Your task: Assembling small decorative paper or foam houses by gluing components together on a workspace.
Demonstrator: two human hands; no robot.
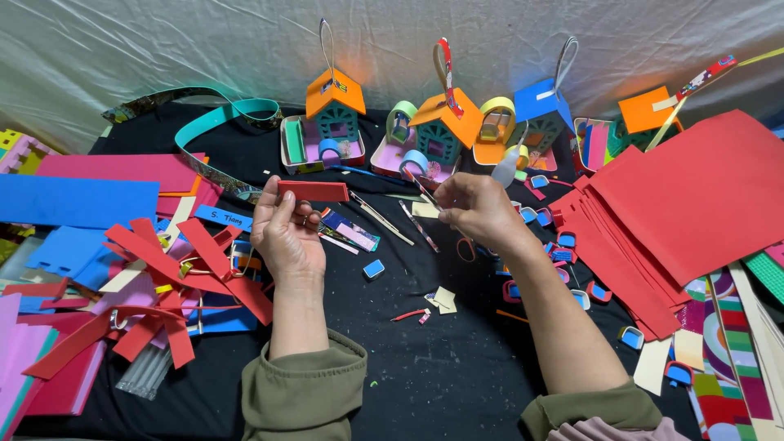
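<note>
1. Head view: the left hand is raised palm-up over the black cloth, pinching a red foam strip by its lower edge between thumb and fingertips; the strip lies level just above the fingers.
2. The right hand is closed in a pinch on a small cream paper scrap, held at its fingertips, to the right of the strip and apart from it.
3. Between the two hands lie a patterned paper piece and thin sticks.
4. Beyond both hands stands a row of small foam houses with hanging loops.
5. Left of the left hand lies a heap of red foam offcuts.
6. Right of the right hand lies a stack of red foam sheets.
7. Below the hands, a small blue block lies on the cloth.
</note>
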